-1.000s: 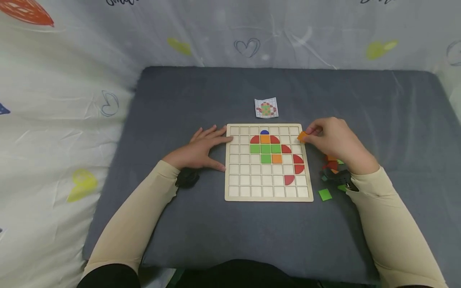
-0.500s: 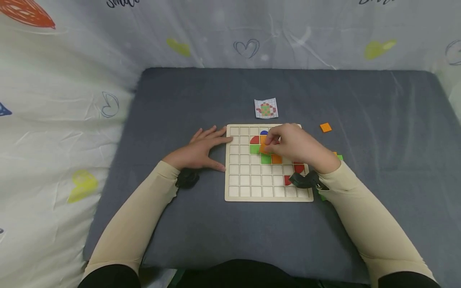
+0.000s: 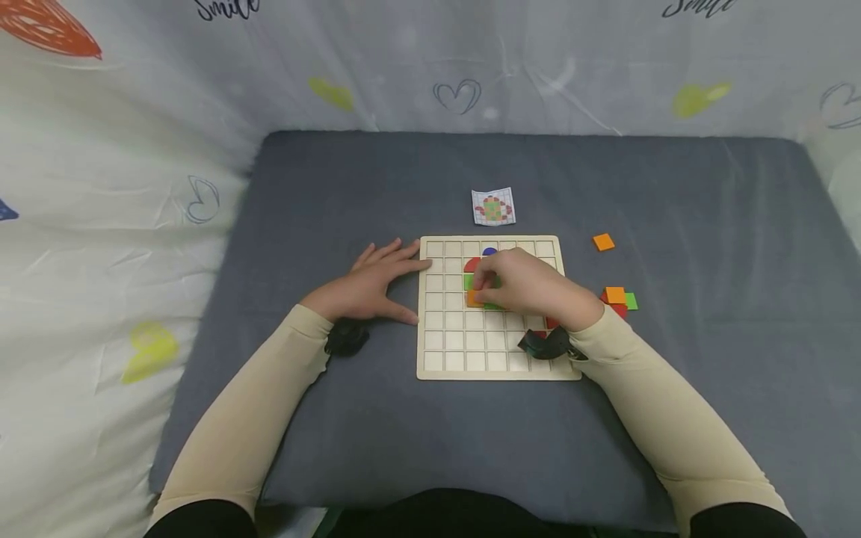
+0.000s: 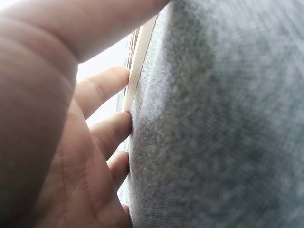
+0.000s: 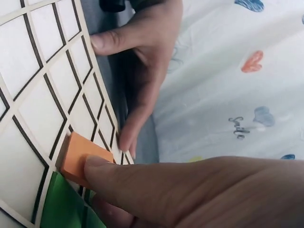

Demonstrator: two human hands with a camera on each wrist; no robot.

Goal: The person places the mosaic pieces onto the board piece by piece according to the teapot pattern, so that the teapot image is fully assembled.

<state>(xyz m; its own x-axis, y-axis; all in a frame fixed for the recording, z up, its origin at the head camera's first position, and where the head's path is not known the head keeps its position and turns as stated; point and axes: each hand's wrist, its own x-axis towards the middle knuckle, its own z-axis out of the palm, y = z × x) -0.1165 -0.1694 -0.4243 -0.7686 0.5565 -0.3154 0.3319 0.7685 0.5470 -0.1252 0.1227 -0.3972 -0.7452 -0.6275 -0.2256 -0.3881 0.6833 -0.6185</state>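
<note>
In the head view, my right hand reaches over a wooden grid board and pinches an orange square tile between thumb and fingers. The right wrist view shows that orange tile low at a cell, slightly tilted, thumb on its face, beside a green tile. A red quarter-round tile and a blue half-round one sit farther up the board; the hand hides several other tiles. My left hand lies spread at the board's left edge, its fingertips touching the frame.
A small picture card lies behind the board. Right of the board are a loose orange tile and a pile with an orange tile, a green tile and red ones. Grey cloth covers the table.
My right hand has carried the orange tile from the board's right edge leftward, then nearer to me. A loose orange tile shows where the hand was. The left hand stays put.
</note>
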